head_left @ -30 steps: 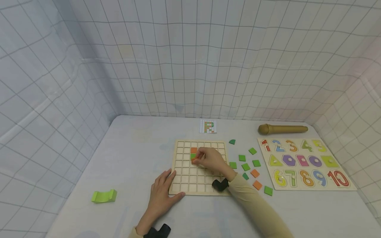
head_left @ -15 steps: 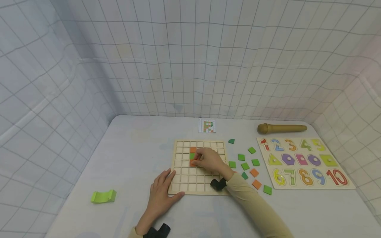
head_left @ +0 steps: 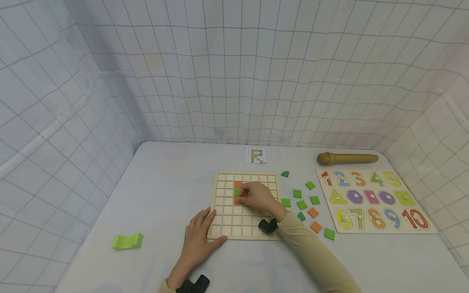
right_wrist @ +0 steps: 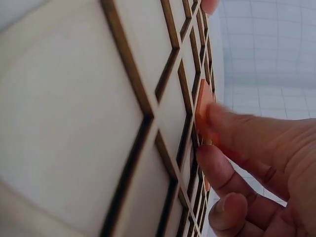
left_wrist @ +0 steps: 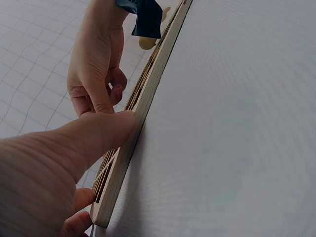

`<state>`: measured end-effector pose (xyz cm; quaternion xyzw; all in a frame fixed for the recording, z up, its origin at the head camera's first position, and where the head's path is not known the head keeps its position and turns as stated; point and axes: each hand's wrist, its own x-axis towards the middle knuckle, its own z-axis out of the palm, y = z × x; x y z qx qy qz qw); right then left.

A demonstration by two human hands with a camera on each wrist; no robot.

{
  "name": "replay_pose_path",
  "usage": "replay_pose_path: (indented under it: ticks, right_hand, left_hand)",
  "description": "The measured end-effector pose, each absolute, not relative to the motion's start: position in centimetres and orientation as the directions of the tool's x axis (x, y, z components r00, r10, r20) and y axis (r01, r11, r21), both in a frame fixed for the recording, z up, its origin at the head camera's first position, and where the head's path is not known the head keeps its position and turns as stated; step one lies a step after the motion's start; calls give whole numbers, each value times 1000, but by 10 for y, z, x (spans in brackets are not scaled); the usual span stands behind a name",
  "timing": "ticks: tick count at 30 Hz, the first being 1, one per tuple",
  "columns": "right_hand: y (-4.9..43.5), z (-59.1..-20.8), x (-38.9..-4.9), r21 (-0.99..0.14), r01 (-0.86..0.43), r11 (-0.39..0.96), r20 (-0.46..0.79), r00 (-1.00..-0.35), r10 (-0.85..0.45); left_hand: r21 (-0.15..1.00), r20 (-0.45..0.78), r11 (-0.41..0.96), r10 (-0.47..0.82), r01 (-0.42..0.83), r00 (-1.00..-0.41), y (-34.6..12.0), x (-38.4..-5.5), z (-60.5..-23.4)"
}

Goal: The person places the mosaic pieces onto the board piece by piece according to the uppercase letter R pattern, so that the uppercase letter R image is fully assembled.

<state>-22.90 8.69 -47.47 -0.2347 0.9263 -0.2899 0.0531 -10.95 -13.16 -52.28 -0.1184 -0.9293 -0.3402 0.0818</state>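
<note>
My right hand is over the wooden grid board, thumb and fingertips at an orange square tile. In the right wrist view the thumb lies on this orange tile, which stands slightly proud of the grid; the other fingers are curled. Directly above it in the same column are a green square tile and another orange tile. My left hand rests at the board's near left corner, fingers along the left side and thumb on the front edge.
Loose green tiles and orange tiles lie right of the board, with a dark green quarter-round piece. A pattern card lies behind. Farther right are a number puzzle and a brown microphone-shaped object; a lime-green curved block sits left.
The orange tile, tilted in my right fingertips a second ago, now lies flat in the cell below the green tile. My left hand stays at the corner.
</note>
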Motion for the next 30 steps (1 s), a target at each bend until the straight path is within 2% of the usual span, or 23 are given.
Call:
replay_pose_path:
  ticks: [19,23,30]
  right_hand:
    - [96,-475,-225,-580,-437,688,66,-867,-495]
    - [107,-474,-226,-590,-438,678,112,-876,-469]
    - [138,-471,-227,-589,-486,646,289,-873,-392]
  left_hand:
    - [607,234,745,165,277,-958,-131,-110,-524]
    - [606,234,746,164,276,-958,-131,-109,-524]
    - [610,225,747,158,265,-961,-130,-108,-522]
